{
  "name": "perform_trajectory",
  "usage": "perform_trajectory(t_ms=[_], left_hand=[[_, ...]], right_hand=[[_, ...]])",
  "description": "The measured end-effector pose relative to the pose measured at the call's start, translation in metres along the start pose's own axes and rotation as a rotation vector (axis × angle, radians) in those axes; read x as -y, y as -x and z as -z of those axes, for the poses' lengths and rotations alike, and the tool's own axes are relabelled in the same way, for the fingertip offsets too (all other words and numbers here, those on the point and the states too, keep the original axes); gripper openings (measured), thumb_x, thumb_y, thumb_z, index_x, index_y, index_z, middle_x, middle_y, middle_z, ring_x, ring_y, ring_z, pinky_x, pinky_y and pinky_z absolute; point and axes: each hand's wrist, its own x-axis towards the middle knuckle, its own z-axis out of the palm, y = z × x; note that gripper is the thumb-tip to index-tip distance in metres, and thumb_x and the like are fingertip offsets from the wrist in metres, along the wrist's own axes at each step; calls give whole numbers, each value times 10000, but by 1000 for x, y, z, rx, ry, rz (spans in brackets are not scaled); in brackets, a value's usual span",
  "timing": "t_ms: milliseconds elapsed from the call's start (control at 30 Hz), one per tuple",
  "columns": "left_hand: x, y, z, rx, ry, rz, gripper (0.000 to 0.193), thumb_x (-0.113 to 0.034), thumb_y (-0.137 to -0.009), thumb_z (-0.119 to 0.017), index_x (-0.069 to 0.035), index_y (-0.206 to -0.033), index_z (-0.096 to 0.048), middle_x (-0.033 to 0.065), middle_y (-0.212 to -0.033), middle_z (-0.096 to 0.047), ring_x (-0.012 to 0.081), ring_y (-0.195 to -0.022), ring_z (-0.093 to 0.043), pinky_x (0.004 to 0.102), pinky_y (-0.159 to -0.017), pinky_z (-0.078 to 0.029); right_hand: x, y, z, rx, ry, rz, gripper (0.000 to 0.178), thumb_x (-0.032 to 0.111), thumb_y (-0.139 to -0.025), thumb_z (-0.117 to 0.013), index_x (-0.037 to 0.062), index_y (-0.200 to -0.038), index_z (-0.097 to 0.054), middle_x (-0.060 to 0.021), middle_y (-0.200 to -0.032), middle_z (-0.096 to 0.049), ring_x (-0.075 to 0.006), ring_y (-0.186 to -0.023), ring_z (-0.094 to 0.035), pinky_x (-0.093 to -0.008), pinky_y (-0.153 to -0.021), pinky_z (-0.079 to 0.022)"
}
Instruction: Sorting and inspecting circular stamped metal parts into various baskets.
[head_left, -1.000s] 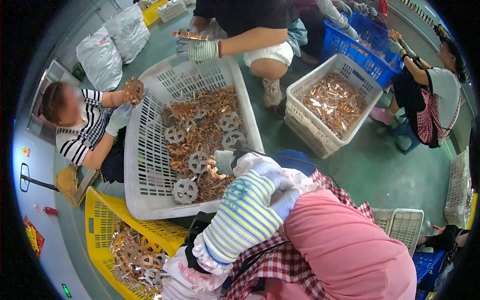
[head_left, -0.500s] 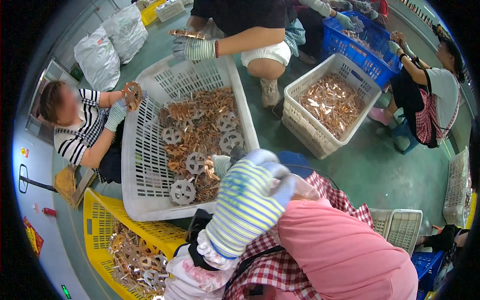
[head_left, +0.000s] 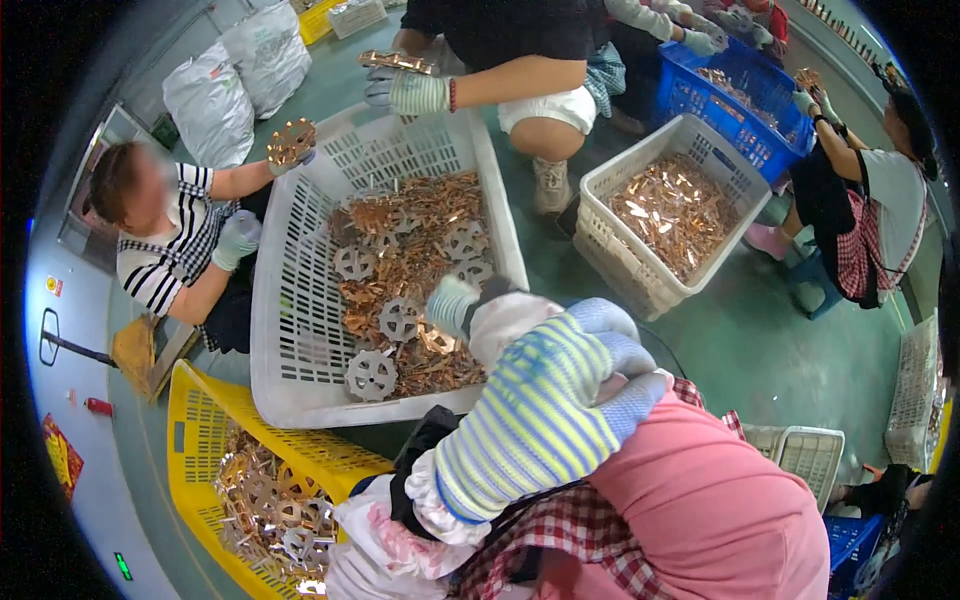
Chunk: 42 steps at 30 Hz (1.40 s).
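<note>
My left hand (head_left: 530, 410), in a yellow-and-blue striped glove, is raised in front of the pink cloth over my leg (head_left: 710, 490). Its fingers curl towards the thumb; what they hold, if anything, is hidden. Behind it my right hand (head_left: 454, 304), gloved and smeared by motion, hangs over the near side of a white slatted crate (head_left: 280, 350). Heaped in that crate are copper-coloured metal strips (head_left: 420, 250) and several silver toothed discs with cut-outs, one silver disc (head_left: 371, 375) lying at the near left corner. The right fingers are too blurred to read.
A yellow crate (head_left: 200, 410) of mixed metal parts stands near left. Left, a person in stripes (head_left: 160, 250) holds a copper-coloured toothed disc (head_left: 292, 143); another person's glove (head_left: 420, 92) is at the far rim. Right stand a white crate (head_left: 600, 230) and a blue crate (head_left: 690, 95).
My left hand has moved right, its fingers curling more. My right hand has lifted off the parts. The striped person has raised the copper-coloured disc, hands now apart. The view has shifted slightly.
</note>
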Motion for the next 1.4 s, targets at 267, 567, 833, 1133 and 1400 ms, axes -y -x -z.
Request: perform_trajectory(t_ms=[267, 567, 833, 1133, 1400], left_hand=[[3, 72, 1, -101, 40, 299, 231, -185, -764, -748, -28, -917, -677, 144, -907, -640, 298, -843, -633, 364, -753, -505], [30, 83, -51, -207, 59, 138, 312, -272, -791, -707, -6, -943, -642, 171, -896, -640, 358, -801, -625, 419, -699, -503], [10, 74, -29, -170, -263, 120, 313, -103, -753, -663, -29, -1056, -643, 184, -949, -652, 369, -814, -638, 422, -693, -519], [-10, 92, -3, 17, -178, -73, 201, -237, -795, -663, -79, -710, -572, 102, -630, -523, 327, -591, -566, 427, -519, -436], [12, 106, -27, 23, -145, 31, 231, -246, -800, -660, -45, -910, -636, 145, -757, -610, 358, -698, -601, 440, -596, -473]], right_hand=[[-100, -64, 81, -426, -791, -636, 307, 296, -834, -564, 102, -1032, -697, -192, -1023, -677, -349, -983, -642, -384, -890, -499], [-159, -80, 126, -753, -1535, -699, 303, 188, -901, -543, 32, -1138, -648, -76, -985, -687, -175, -875, -609, -308, -814, -458], [-163, -61, 137, -766, -1533, -778, 311, 219, -930, -531, 12, -1137, -636, -65, -993, -674, -150, -856, -605, -268, -780, -458], [-153, -40, 140, -460, -541, -676, 341, 319, -874, -525, 126, -1115, -669, -171, -1069, -672, -332, -1011, -634, -414, -877, -485], [-86, -35, 144, -166, -148, -288, 271, 280, -862, -543, 98, -1016, -672, -157, -980, -687, -316, -944, -657, -432, -828, -510]])
